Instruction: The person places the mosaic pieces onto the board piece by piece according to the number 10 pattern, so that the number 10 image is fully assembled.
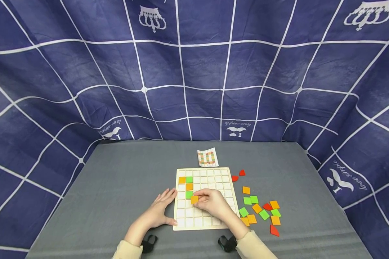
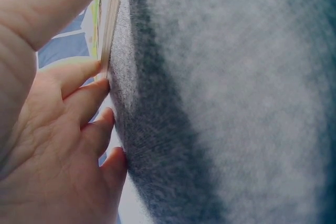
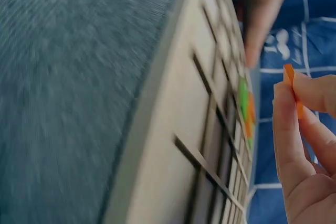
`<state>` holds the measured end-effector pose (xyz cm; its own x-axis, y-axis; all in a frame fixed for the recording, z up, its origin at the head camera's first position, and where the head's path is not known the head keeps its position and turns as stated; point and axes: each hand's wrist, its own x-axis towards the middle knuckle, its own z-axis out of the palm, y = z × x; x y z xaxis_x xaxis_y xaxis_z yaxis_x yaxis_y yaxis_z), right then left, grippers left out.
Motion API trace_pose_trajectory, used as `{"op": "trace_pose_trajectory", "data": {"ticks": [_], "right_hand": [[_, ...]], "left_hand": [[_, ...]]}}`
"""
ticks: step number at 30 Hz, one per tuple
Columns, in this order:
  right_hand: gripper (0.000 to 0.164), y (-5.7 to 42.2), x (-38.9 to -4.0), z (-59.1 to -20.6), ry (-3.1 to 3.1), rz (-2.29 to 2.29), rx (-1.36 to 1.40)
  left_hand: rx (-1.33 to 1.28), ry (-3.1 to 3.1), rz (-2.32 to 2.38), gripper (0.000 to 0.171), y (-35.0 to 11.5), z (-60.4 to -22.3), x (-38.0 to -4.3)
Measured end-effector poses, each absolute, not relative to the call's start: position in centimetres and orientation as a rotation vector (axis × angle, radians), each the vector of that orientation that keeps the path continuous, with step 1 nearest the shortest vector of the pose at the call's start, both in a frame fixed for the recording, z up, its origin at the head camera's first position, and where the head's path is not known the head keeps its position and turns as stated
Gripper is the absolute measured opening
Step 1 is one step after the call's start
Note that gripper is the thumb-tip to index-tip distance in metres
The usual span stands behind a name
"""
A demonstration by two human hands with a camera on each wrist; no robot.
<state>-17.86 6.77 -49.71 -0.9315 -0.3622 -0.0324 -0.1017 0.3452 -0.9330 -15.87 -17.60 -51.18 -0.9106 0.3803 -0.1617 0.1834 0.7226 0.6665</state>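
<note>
A pale wooden grid board [image 1: 198, 223] lies on the grey table. Orange tiles [image 1: 182, 180] and green tiles [image 1: 189, 179] sit in cells at its upper left. My right hand [image 1: 213, 204] pinches an orange square tile [image 1: 194, 200] between thumb and fingers, over the board just below the lower green tile. In the right wrist view that pinched tile [image 3: 289, 73] is seen edge-on, held above the board's surface. At the board's left side, my left hand [image 1: 157, 213] lies with fingers spread, thumb and fingertips touching the edge. The left wrist view shows these fingers [image 2: 86, 100] against the wooden edge.
Behind the board lies a small printed card [image 1: 217, 158] with a coloured grid pattern. To the right, loose orange, green [image 1: 264, 214] and red pieces [image 1: 274, 230] are scattered over the table [image 1: 123, 172]. A dark blue checked cloth [image 1: 201, 64] hangs around the back and sides.
</note>
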Motion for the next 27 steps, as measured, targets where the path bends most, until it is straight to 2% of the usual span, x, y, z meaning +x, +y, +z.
{"op": "trace_pose_trajectory", "data": {"ticks": [18,27], "right_hand": [[0.020,4.4,-18.3,-51.0,2.687,-1.254,-0.598],[0.022,4.0,-18.0,-50.8,2.829,-1.131,-0.670]], "left_hand": [[0.439,2.643,0.973,0.109,-17.6,-51.1,-15.9],[0.449,2.654,0.964,0.109,-17.6,-51.1,-15.9]]}}
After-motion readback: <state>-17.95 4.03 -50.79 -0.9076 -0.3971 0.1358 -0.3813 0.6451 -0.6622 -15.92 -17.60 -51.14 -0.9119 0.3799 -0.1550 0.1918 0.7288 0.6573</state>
